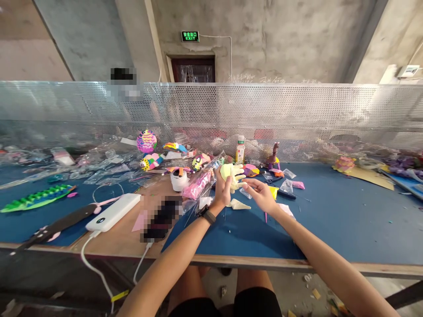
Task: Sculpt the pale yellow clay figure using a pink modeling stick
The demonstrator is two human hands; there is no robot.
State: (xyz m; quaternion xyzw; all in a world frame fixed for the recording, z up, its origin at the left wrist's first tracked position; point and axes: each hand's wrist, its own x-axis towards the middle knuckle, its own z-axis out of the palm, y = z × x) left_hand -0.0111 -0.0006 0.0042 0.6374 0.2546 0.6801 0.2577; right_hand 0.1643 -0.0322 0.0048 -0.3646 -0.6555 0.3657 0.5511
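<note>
My left hand (pixel 222 193), with a dark watch on its wrist, grips a pale yellow clay model (pixel 227 171) that has several finger-like prongs pointing right. My right hand (pixel 264 194) reaches in from the other side, thumb and forefinger pinched at the tip of a lower prong. Below the hands, a flat cream-coloured piece (pixel 240 204) lies on the blue table top (pixel 231 240). Left of my left hand is a clear bag of pink clay (pixel 197 185). A yellow packet (pixel 272 192) is partly hidden behind my right hand.
A white power bank (pixel 114 212) and a phone (pixel 162 220) with cables lie to the left. Colourful clay animals, such as a striped round fish (pixel 146 141), and a white-capped bottle (pixel 240 149) stand before a perforated metal screen (pixel 297 110). Clear plastic wrappers (pixel 109 167) litter the back left.
</note>
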